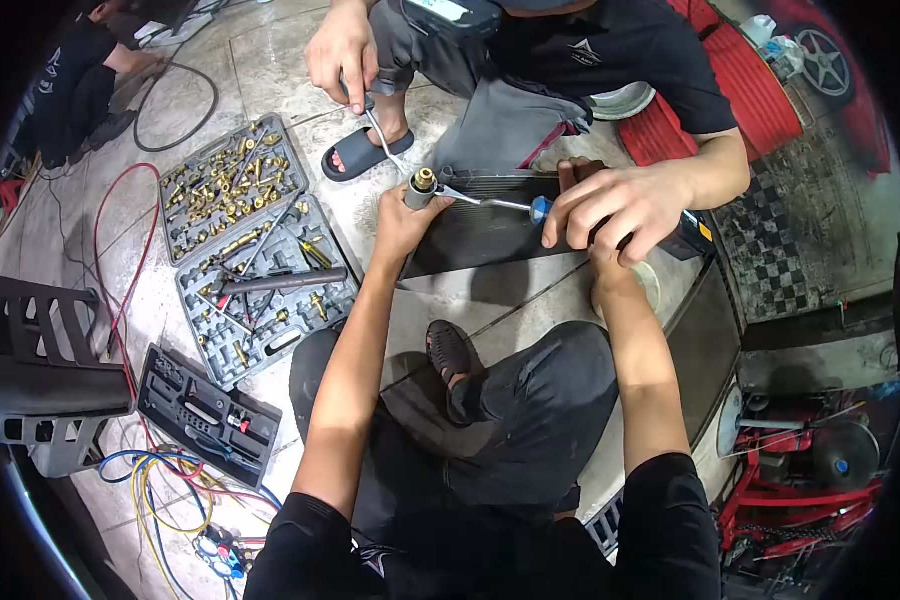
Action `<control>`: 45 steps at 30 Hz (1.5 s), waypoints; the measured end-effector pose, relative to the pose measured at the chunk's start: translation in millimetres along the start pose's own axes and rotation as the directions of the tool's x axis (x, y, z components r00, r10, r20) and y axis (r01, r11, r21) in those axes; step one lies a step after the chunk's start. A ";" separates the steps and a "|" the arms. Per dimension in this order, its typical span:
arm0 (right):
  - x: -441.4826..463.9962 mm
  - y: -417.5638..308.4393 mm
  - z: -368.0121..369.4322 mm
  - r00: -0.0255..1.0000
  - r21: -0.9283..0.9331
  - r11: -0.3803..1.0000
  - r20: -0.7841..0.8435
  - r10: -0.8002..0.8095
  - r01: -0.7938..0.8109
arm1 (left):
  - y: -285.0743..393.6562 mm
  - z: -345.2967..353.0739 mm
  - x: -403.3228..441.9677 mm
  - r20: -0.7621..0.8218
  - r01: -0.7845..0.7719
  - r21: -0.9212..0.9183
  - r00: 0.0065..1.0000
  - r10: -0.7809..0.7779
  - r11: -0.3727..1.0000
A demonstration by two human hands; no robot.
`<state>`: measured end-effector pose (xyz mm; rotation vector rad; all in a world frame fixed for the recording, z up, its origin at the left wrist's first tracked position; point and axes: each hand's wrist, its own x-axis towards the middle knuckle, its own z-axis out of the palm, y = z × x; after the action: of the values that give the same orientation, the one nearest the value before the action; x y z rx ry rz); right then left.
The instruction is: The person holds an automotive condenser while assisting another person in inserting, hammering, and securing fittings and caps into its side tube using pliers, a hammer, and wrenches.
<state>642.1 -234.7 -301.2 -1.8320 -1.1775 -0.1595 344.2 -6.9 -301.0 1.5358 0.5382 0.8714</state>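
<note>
My left hand (402, 222) is wrapped round a grey metal cylinder, upright, with a brass fitting (425, 180) at its top. My right hand (615, 280) is at the right end of a flat dark finned panel (485, 235); its fingers are largely hidden under a co-worker's hand (615, 208). That co-worker's hand is at the blue handle (541, 210) of a metal-shafted tool, whose tip reaches the fitting. The co-worker's other hand (345, 62) holds a second tool with a bent metal shaft (382, 135), its tip close to the cylinder.
Left of me lie an open case of brass fittings (235, 185), a dark tool case (208, 415) and coloured hoses (155, 490). A black plastic chair (55, 350) stands farther left. Red machinery (800, 500) is at lower right. Another person (75, 80) crouches at upper left.
</note>
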 end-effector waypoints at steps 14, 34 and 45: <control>10.2 17.4 9.4 0.990 0.254 0.957 0.056 0.126 -0.137 | 5.3 -0.2 -0.9 0.007 0.023 -0.017 1.000 -0.023 1.000; 62.8 -88.8 30.3 0.990 -0.581 0.809 -0.038 -0.136 0.089 | 6.3 1.7 -2.9 0.005 0.021 -0.078 1.000 -0.020 0.997; 64.4 -70.2 31.3 0.982 -0.495 0.863 -0.087 -0.169 0.104 | 1.3 2.7 -1.8 0.006 0.010 -0.091 1.000 -0.010 0.996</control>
<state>611.5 -161.1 -240.4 -2.1296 -1.2531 -0.7053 345.0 -10.1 -300.1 1.4512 0.4952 0.8721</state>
